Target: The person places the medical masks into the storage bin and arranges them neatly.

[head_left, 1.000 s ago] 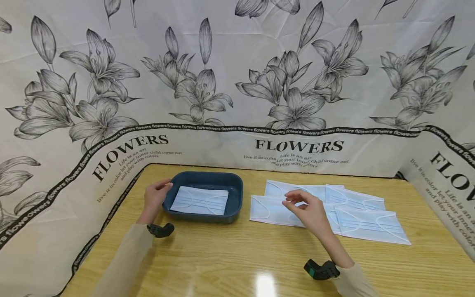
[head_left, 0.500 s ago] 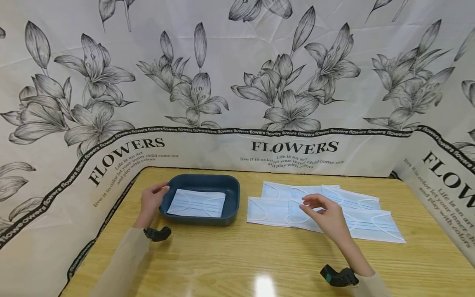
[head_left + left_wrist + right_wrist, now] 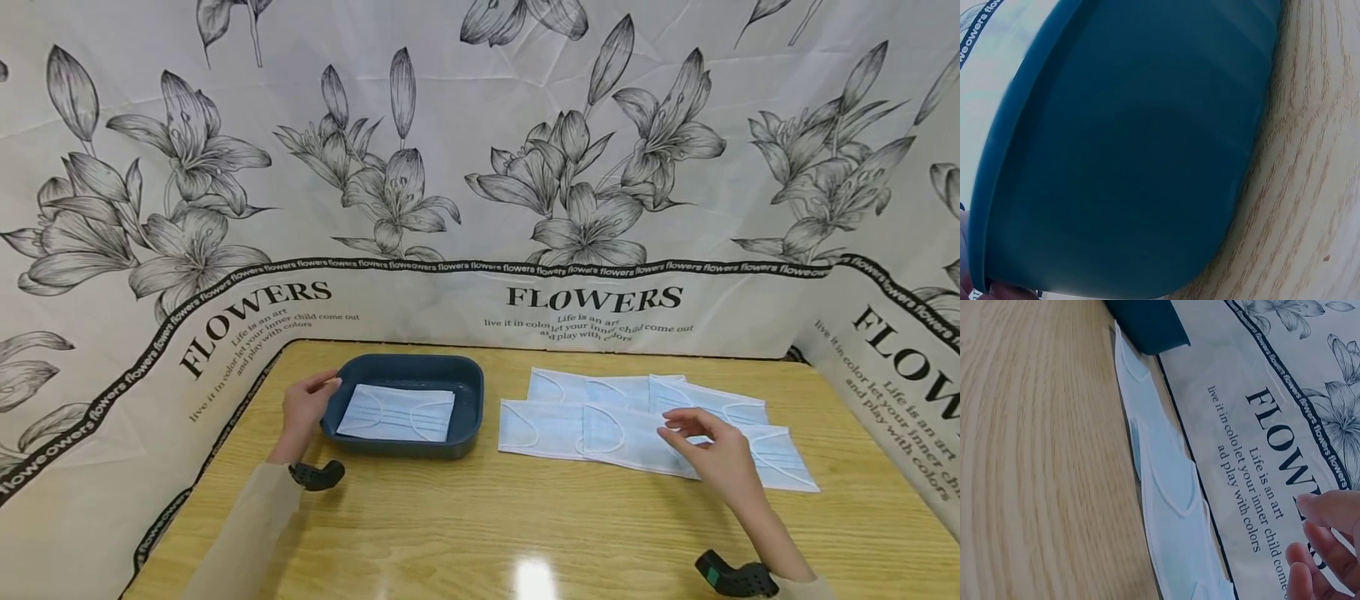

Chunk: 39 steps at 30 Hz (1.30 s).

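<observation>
My left hand (image 3: 304, 410) holds the left rim of a dark blue rectangular plastic bin (image 3: 442, 450); its fingertips show at the rim's corner in the left wrist view. Inside the bin lies a light blue pleated face mask (image 3: 397, 413), flat, with white ear loops. Over the spread of masks on the right hovers my right hand (image 3: 718, 457), fingers loosely bent, thumb apart from them, nothing between. Beneath it several face masks (image 3: 630, 429) overlap in two rows, and the hand hides part of the front row. The right wrist view shows these masks (image 3: 1169, 494) edge-on.
A wood-grain table (image 3: 465, 525) carries everything. White cloth (image 3: 420, 308) printed with flowers and lettering encloses the back and sides. Each wrist wears a black band device, the left device (image 3: 318, 476) close to the bin and the right device (image 3: 737, 575) near the front.
My right hand has moved rightward across the masks, from the left part of the spread toward its right end. The left hand stays at the bin's rim. The head view has shifted slightly.
</observation>
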Available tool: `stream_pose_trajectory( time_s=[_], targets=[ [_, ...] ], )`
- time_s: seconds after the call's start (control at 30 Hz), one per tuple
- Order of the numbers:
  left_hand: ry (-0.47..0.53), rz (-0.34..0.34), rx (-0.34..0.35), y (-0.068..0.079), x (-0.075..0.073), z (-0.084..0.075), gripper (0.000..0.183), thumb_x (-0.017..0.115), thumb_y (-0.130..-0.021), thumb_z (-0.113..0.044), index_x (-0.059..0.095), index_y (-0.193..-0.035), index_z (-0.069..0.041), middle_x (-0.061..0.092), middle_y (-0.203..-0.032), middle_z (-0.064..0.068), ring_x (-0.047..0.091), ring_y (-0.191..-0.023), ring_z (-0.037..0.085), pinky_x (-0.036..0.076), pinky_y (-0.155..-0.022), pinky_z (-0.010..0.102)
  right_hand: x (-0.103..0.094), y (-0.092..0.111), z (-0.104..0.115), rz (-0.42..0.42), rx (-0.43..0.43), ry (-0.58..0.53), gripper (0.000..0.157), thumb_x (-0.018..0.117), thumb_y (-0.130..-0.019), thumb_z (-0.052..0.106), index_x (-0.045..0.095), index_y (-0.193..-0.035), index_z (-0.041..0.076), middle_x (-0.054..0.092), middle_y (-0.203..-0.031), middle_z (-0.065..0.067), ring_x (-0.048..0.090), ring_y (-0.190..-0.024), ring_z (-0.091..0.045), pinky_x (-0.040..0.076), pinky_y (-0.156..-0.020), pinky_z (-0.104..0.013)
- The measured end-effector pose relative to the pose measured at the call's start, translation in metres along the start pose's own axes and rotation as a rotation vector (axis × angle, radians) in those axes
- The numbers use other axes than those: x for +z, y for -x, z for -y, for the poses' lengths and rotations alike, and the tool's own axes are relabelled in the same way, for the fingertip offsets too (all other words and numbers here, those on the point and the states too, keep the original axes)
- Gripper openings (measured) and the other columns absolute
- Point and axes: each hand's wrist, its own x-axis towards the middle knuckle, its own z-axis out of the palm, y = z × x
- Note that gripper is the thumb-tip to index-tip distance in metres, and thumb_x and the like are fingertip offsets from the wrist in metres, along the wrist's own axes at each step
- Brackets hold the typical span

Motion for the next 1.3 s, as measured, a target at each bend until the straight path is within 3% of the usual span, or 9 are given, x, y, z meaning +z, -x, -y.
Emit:
stream_pose_trajectory(
  time_s=[0.37, 0.53, 0.7, 0.87, 1.07, 1.3],
  targets=[
    [0.003, -0.034, -0.012, -0.004, 0.003, 0.002, 0.037, 0.059, -0.096, -0.023, 0.061, -0.129, -0.006, 0.057, -0.133, 0.019, 0.053, -0.119, 0.03, 0.045, -0.094, 0.038, -0.023, 0.01, -0.034, -0.023, 0.069, 0.03, 0.03, 0.074, -0.085, 0.023, 0.068, -0.108, 0.004, 0.057, -0.079, 0.035, 0.052, -0.072, 0.018, 0.045, -0.06, -0.01],
    [-0.01, -0.045, -0.003, -0.005, 0.004, 0.004, 0.037, 0.06, -0.095, -0.023, 0.062, -0.128, -0.007, 0.058, -0.13, 0.019, 0.054, -0.115, 0.029, 0.045, -0.085, 0.032, -0.034, 0.013, -0.047, -0.064, 0.081, 0.02, 0.031, 0.074, -0.085, 0.021, 0.067, -0.107, 0.0, 0.054, -0.078, 0.04, 0.051, -0.071, 0.021, 0.044, -0.06, -0.006],
    [-0.015, -0.053, 0.0, -0.005, 0.004, 0.004, 0.037, 0.061, -0.095, -0.023, 0.063, -0.128, -0.007, 0.058, -0.128, 0.019, 0.054, -0.112, 0.028, 0.041, -0.077, 0.025, -0.049, 0.015, -0.059, -0.077, 0.13, 0.046, 0.035, 0.074, -0.085, 0.025, 0.066, -0.108, 0.001, 0.052, -0.077, 0.042, 0.049, -0.07, 0.022, 0.042, -0.06, -0.006],
    [-0.002, -0.049, 0.0, -0.005, 0.003, 0.004, 0.038, 0.06, -0.095, -0.023, 0.062, -0.129, -0.006, 0.058, -0.129, 0.02, 0.054, -0.114, 0.029, 0.043, -0.081, 0.028, -0.06, 0.015, -0.071, -0.093, 0.186, 0.045, 0.032, 0.074, -0.084, 0.027, 0.067, -0.106, 0.006, 0.051, -0.076, 0.044, 0.049, -0.069, 0.023, 0.041, -0.06, -0.005],
    [-0.002, -0.044, -0.002, -0.004, 0.002, 0.003, 0.037, 0.06, -0.095, -0.023, 0.062, -0.129, -0.006, 0.058, -0.13, 0.02, 0.054, -0.114, 0.028, 0.043, -0.081, 0.027, -0.07, 0.011, -0.086, -0.066, 0.232, 0.067, 0.036, 0.075, -0.084, 0.031, 0.066, -0.108, 0.005, 0.049, -0.077, 0.045, 0.047, -0.069, 0.023, 0.042, -0.059, -0.008],
    [0.002, -0.036, 0.004, -0.003, 0.002, 0.003, 0.038, 0.06, -0.095, -0.023, 0.061, -0.129, -0.005, 0.057, -0.132, 0.02, 0.054, -0.115, 0.027, 0.044, -0.081, 0.025, -0.082, 0.004, -0.101, 0.0, 0.377, 0.097, 0.056, 0.073, -0.083, 0.043, 0.061, -0.118, 0.001, 0.046, -0.075, 0.044, 0.045, -0.066, 0.02, 0.044, -0.057, -0.014]
  ],
)
